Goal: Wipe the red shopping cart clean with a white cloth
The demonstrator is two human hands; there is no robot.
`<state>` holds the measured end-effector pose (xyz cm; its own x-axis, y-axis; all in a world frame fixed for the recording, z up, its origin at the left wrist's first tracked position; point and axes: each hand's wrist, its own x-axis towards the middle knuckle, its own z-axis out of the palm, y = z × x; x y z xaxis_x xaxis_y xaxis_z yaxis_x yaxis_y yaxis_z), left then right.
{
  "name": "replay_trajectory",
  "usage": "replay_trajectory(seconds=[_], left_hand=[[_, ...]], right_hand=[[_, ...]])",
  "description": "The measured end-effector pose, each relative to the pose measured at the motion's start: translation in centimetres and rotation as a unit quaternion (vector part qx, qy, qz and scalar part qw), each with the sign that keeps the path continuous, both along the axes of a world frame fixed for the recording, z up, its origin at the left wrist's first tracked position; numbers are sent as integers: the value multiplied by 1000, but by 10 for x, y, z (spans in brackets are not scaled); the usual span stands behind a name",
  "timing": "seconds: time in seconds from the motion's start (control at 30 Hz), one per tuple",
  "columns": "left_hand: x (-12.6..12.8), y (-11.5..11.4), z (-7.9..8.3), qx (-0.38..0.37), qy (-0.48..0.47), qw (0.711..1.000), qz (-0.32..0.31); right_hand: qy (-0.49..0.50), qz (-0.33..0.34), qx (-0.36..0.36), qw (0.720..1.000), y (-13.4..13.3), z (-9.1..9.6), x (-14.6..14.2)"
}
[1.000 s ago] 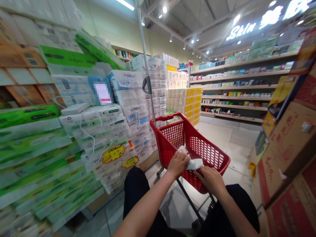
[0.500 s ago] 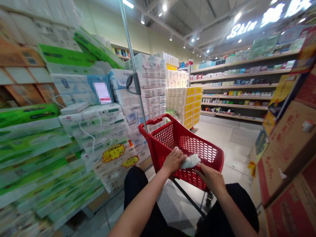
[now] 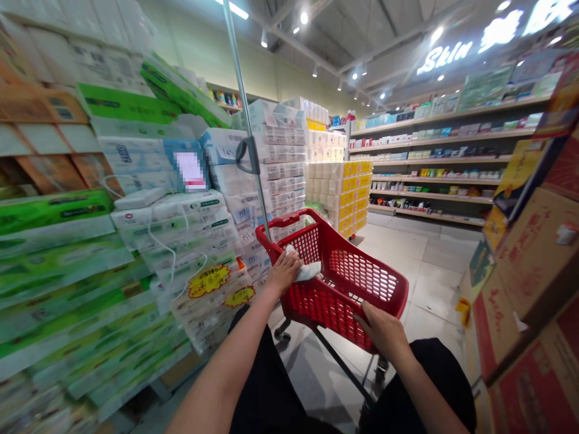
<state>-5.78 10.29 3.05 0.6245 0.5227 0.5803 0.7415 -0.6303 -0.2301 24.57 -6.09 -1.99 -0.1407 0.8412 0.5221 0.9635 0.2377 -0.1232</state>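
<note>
A red plastic shopping basket on wheels (image 3: 357, 283) stands in front of me in a shop aisle. My left hand (image 3: 284, 272) presses a white cloth (image 3: 307, 271) against the basket's left rim, fingers closed over the cloth. My right hand (image 3: 383, 328) grips the near right corner of the basket, fingers curled over its edge. A grey metal pole handle (image 3: 248, 126) rises from the basket's far left corner. My dark trousers fill the bottom of the view.
Stacked packs of tissue and toilet paper (image 3: 136, 217) line the left side. Cardboard boxes (image 3: 529, 265) stand close on the right. Shelves of goods (image 3: 429, 169) run along the back. Yellow and white packs (image 3: 344, 193) are piled ahead. Tiled floor (image 3: 425, 265) lies beyond the basket.
My left hand slid the white cloth from the basket's near edge along the left rim toward the far corner. The basket turned slightly. My right hand kept its grip.
</note>
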Motion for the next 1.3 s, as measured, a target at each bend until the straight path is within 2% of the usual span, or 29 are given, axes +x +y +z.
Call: replay_trajectory(seconds=[0.1,0.2,0.3,0.37,0.5,0.67,0.83,0.97,1.07,1.17,1.23,1.3], left_hand=[[10,-1,-2,1,-9,1000,16],[22,3,-4,-3,-12,998,58],[33,5,-4,-8,-25,995,100],[41,2,-4,-16,-33,994,104],[61,-20,-8,-44,-38,996,62],[94,-60,-24,-67,-60,996,9],[127,-97,-40,-94,-57,993,-42],[140,-111,-45,-105,-46,991,-69],[134,-107,-42,-100,-13,990,-96],[119,-90,-36,-88,31,987,-130],[105,-75,-32,-83,43,988,-123],[89,-56,-27,-80,40,992,-88]], right_hand=[[-27,15,-14,999,-3,5,10],[-64,27,-16,997,-6,9,21],[-77,32,-14,996,-6,8,24],[-76,18,-1,997,-5,4,21],[-71,-7,30,997,-3,-5,11],[-54,-18,51,997,-2,-14,-3],[-35,-20,69,997,2,-15,-13],[-16,-7,80,997,3,-13,-15],[-5,-7,89,996,3,-14,-14],[-17,-8,89,996,3,-16,-15],[-33,-9,90,995,3,-17,-15],[-49,-13,91,995,2,-16,-16]])
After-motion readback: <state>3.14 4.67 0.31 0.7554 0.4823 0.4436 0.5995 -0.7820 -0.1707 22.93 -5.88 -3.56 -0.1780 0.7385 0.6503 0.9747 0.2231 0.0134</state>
